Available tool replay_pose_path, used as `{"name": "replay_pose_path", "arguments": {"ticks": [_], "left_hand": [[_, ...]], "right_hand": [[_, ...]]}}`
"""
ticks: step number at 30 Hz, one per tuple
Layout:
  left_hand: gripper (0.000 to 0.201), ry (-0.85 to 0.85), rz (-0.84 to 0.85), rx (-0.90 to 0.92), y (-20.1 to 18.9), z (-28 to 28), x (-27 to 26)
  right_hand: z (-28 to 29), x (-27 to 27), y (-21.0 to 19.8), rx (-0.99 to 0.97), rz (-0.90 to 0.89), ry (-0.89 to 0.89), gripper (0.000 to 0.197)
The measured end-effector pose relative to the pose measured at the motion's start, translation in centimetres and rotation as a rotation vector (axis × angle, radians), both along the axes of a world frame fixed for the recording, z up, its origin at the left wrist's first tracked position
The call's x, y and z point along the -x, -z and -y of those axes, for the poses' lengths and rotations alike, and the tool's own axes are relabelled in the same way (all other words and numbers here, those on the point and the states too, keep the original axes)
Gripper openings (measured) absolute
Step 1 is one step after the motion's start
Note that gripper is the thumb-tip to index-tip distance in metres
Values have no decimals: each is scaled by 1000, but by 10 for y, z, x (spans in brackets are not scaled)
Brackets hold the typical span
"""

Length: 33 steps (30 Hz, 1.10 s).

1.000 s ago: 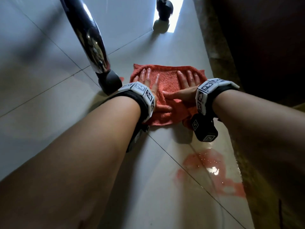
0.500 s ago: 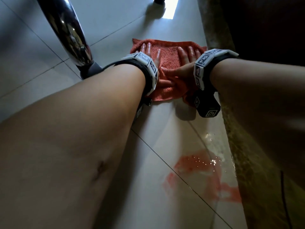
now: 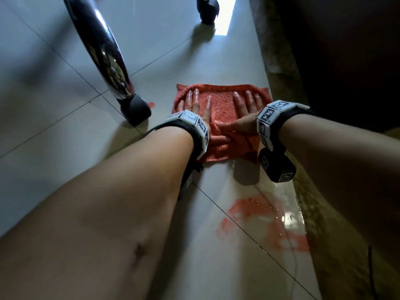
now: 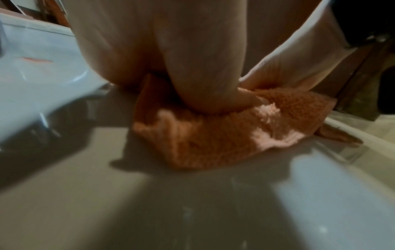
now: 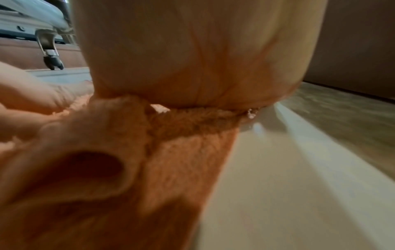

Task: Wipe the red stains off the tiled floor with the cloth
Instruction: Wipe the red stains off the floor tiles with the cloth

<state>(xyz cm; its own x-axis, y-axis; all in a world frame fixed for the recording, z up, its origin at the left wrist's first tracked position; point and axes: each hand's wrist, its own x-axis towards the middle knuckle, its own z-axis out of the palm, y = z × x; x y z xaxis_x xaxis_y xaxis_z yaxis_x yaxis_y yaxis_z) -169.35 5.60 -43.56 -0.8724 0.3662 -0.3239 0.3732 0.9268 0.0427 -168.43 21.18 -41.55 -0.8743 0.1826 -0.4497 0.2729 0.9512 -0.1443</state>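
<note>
An orange-red terry cloth (image 3: 218,109) (image 4: 213,135) (image 5: 107,169) lies spread on the pale tiled floor (image 3: 65,137). My left hand (image 3: 195,105) presses flat on its left half, fingers straight. My right hand (image 3: 244,109) presses flat on its right half, thumb stretched toward the left hand. A wet red stain (image 3: 266,221) smears the tiles nearer to me, behind both wrists and apart from the cloth. A small red spot (image 3: 151,104) sits beside the chair caster, left of the cloth. In both wrist views the palms (image 4: 192,76) (image 5: 192,59) bear down on bunched cloth.
A chrome chair leg (image 3: 104,50) ends in a black caster (image 3: 135,110) just left of the cloth. Another caster (image 3: 207,9) stands further away. A dark, mottled ledge or wall base (image 3: 281,61) runs along the right side of the tiles.
Both hands slid the cloth away from me over the tiles and back a little; they stay flat on it. The stain near me looks unchanged.
</note>
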Motion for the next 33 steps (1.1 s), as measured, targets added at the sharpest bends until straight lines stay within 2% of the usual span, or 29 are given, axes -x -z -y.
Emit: {"name": "replay_pose_path", "arguments": {"ticks": [5, 10, 13, 17, 25, 33], "left_hand": [[106, -10, 76, -13, -8, -7, -50], [113, 30, 128, -47, -8, -15, -105], [114, 66, 149, -87, -6, -24, -156], [114, 137, 172, -52, -5, -25, -207], [119, 254, 161, -65, -3, -5, -263], [120, 277, 135, -48, -3, -11, -269]], "right_hand": [[-4, -45, -14, -28, 104, -2, 99], [-15, -104, -18, -101, 183, 0, 106], [-24, -154, -19, -95, 193, 37, 107], [-27, -213, -15, -76, 214, 89, 111], [-9, -300, -14, 3, 204, 183, 110], [-7, -308, -13, 58, 185, 251, 111]]}}
